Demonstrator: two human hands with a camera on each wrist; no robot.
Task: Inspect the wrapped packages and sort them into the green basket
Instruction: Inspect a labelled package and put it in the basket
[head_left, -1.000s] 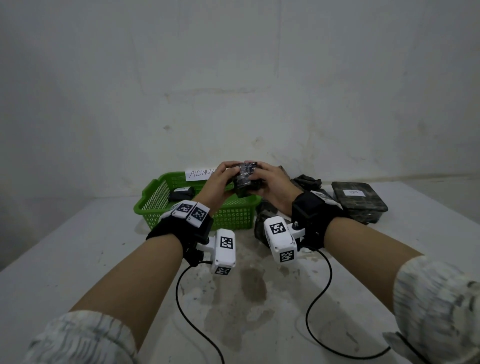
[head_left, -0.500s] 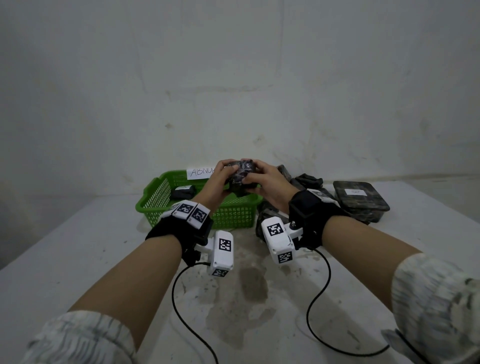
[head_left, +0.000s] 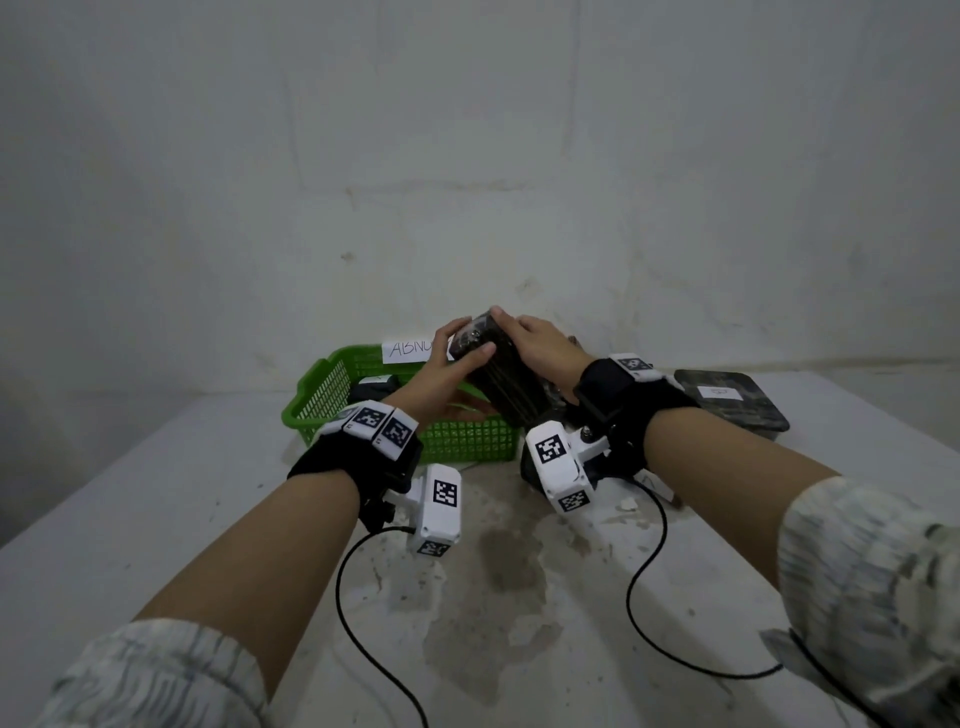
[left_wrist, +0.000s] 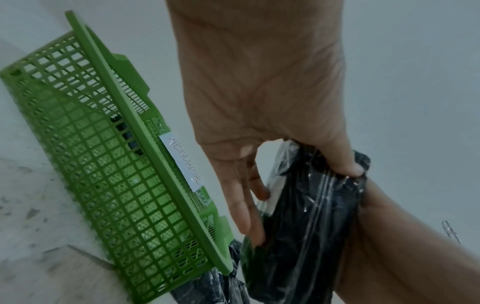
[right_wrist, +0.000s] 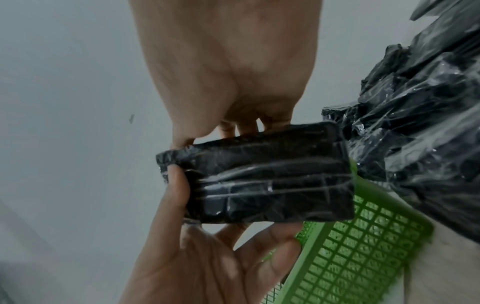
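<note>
A black package wrapped in clear film (head_left: 501, 374) is held in the air above the green basket's (head_left: 467, 441) right end. My left hand (head_left: 457, 376) grips its left side, thumb on top and fingers underneath. My right hand (head_left: 537, 345) grips the right side with its fingers over the upper end. In the left wrist view the package (left_wrist: 306, 216) hangs beside the basket (left_wrist: 103, 164). The right wrist view shows its ribbed flat face (right_wrist: 259, 181) between both hands. One dark package (head_left: 374, 387) lies in the basket.
A white label (head_left: 410, 349) reading "ABNO…" sticks on the basket's far rim. A heap of wrapped black packages (right_wrist: 415, 123) lies right of the basket, mostly behind my right wrist. A flat package with a white label (head_left: 727, 400) sits far right. Wrist-camera cables trail over the stained table (head_left: 493, 597).
Both hands have turned the package: it showed a small end before, and now its long ribbed face slants down toward me. The hands stay over the basket's right end.
</note>
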